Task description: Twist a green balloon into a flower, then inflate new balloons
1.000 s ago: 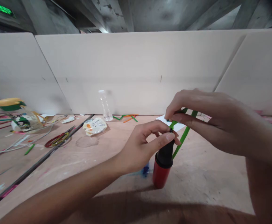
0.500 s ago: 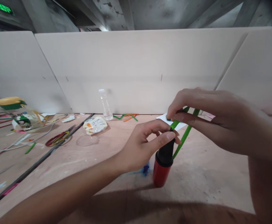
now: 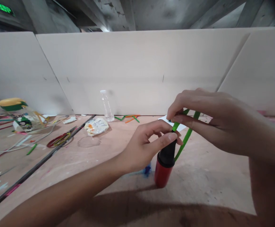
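A red balloon pump [image 3: 163,174] with a black cone nozzle [image 3: 167,154] stands slightly tilted in front of me. My left hand [image 3: 149,143] is closed around the nozzle's tip, thumb in front and fingers behind. From that tip a limp green long balloon [image 3: 186,138] runs up to my right hand [image 3: 198,116], which pinches it between thumb and fingers. The balloon's other length hangs from the right hand down behind the nozzle's collar. My fingers partly hide where balloon and nozzle meet.
Behind the pump lies white paper [image 3: 183,126]. A clear bottle [image 3: 107,107], a crumpled wrapper [image 3: 96,126] and green and orange strips [image 3: 129,118] are near the white panel [image 3: 137,69]. Scissors [image 3: 59,139], white cables [image 3: 49,130] and a yellow-lidded jar [image 3: 25,118] sit left.
Both hands keep nearly the same hold. The right hand has shifted very slightly left, and the view has moved a little.
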Motion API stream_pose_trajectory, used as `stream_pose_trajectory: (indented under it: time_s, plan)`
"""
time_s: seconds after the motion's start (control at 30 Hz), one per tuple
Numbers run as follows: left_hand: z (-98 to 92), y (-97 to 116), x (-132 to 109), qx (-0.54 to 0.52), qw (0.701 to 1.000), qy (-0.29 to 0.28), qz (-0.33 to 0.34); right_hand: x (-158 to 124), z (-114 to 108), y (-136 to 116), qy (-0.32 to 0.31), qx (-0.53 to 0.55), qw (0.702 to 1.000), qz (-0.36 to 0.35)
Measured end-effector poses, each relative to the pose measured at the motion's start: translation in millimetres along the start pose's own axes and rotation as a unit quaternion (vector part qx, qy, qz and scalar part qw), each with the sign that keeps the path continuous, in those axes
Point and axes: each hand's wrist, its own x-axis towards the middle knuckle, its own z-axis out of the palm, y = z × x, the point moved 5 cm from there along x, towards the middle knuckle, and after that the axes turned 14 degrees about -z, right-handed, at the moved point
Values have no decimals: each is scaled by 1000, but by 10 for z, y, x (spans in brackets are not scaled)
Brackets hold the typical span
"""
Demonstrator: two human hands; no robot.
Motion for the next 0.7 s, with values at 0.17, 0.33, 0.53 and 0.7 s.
stream_pose_trajectory:
  time_s: [0.17,0.33,0.53,0.7]
  plan:
    - [4,26,-19,-51,999,-6,12,1,11,-15,0,-12,1000,-1]
    - [-9,52,3,-128,991,-5,22,14,21,-28,0,-14,1000,-8]
    - [2,80,50,-124,992,-20,13,16,58,-15,3,37,999,-10]
    - [1,50,51,-116,993,-23,8,23,79,-24,-4,64,998,6]
